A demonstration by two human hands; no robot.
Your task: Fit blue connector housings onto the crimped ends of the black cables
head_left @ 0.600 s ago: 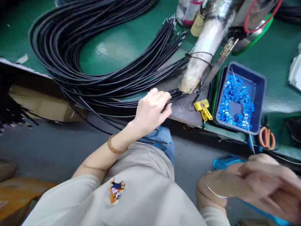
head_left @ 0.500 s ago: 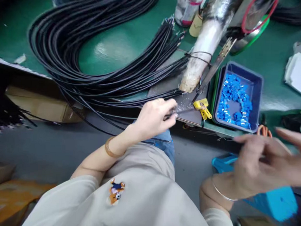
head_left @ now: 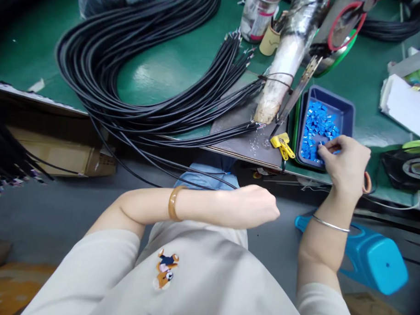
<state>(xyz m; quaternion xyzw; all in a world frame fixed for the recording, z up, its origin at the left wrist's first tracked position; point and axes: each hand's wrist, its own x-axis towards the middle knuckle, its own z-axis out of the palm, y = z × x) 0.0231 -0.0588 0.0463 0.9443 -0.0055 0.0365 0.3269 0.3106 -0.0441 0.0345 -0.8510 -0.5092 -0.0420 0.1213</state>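
My left hand (head_left: 254, 207) hangs below the table edge, curled into a fist with its back to me. A thin black cable (head_left: 154, 162) from the big looped bundle (head_left: 106, 57) runs down to it. My right hand (head_left: 347, 167) reaches into the dark blue tray (head_left: 347, 109). Its fingertips are pinched together among the small blue parts (head_left: 319, 127) at the tray's near edge. The stripped cable ends (head_left: 247, 126) lie on a dark plate (head_left: 246, 147) between the two hands.
A white-wrapped tube (head_left: 285, 59) slants down onto the plate, with a yellow clip (head_left: 282, 146) beside it. A jar (head_left: 256, 12) stands behind, white papers (head_left: 406, 104) lie far right. A blue stool (head_left: 375, 257) and a cardboard box (head_left: 61, 157) sit below the green table (head_left: 172, 59).
My left hand has drawn back from the cable ends on the plate to below the table edge. My right hand has risen from low right into the blue tray.
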